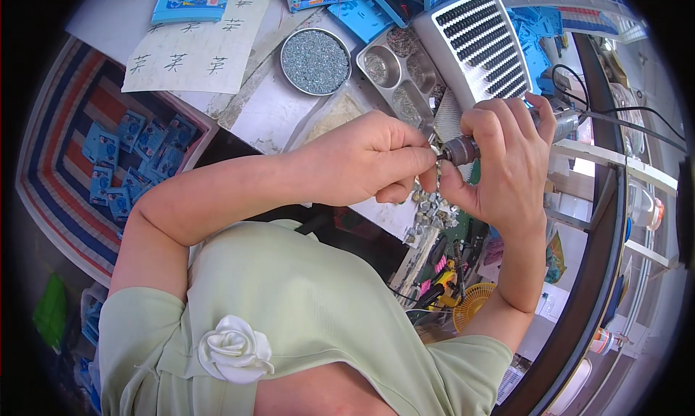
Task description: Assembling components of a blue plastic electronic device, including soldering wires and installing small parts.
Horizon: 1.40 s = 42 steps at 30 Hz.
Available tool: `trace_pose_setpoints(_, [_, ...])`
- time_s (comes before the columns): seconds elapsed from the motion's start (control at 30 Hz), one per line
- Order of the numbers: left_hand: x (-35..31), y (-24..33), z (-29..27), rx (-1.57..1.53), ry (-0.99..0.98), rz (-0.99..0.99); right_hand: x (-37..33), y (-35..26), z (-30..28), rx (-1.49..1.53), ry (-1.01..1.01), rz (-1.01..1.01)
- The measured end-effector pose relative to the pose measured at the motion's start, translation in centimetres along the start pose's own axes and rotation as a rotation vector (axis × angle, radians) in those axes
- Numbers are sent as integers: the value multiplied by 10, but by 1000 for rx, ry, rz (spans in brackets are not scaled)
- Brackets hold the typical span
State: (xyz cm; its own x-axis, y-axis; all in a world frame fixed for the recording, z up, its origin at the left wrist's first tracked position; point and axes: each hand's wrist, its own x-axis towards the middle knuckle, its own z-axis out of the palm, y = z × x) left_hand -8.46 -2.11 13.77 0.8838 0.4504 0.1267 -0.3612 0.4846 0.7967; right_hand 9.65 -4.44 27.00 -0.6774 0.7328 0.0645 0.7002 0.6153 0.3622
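My right hand (510, 159) is curled around a grey electric screwdriver (462, 150). The tool lies sideways with its tip pointing left, and its rear end shows beyond my fingers. Thumb and fingers of my left hand (373, 159) are pinched together right at that tip. Whatever sits between them is too small and covered to make out. Just behind my hands is a metal tray (397, 94) with compartments of small parts. Below the hands lie small metal pieces (432, 212) in a loose heap.
A round dish (316, 62) of small screws stands on the table, beside a written sheet (199, 47). A white box (478, 50) with rows of black pieces stands behind the tray. Blue plastic parts (358, 18) lie further back. At left, a striped-lined container (72, 162) holds blue pieces.
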Motion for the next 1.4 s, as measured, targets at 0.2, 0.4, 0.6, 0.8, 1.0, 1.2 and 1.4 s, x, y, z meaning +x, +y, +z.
trace_pose_setpoints(0.2, [1,3,-5,-205,-67,-116,-1,-1,0,-10,7,9])
trace_pose_setpoints(0.4, [0,-3,7,107,56,86,0,-1,-2,-7,-16,10])
trace_pose_setpoints(0.6, [0,-7,8,28,36,63,-2,1,-2,11,-43,-7])
trace_pose_setpoints(0.8, [-1,-7,10,23,44,57,1,-1,-4,7,-37,3])
trace_pose_setpoints(1.0, [1,-7,8,170,78,96,-1,-3,-3,-10,-48,26])
trace_pose_setpoints(1.2, [2,-12,2,635,181,368,0,-5,-1,-3,-41,30])
trace_pose_setpoints(1.4, [2,-15,6,449,220,299,0,-3,3,-30,-10,14])
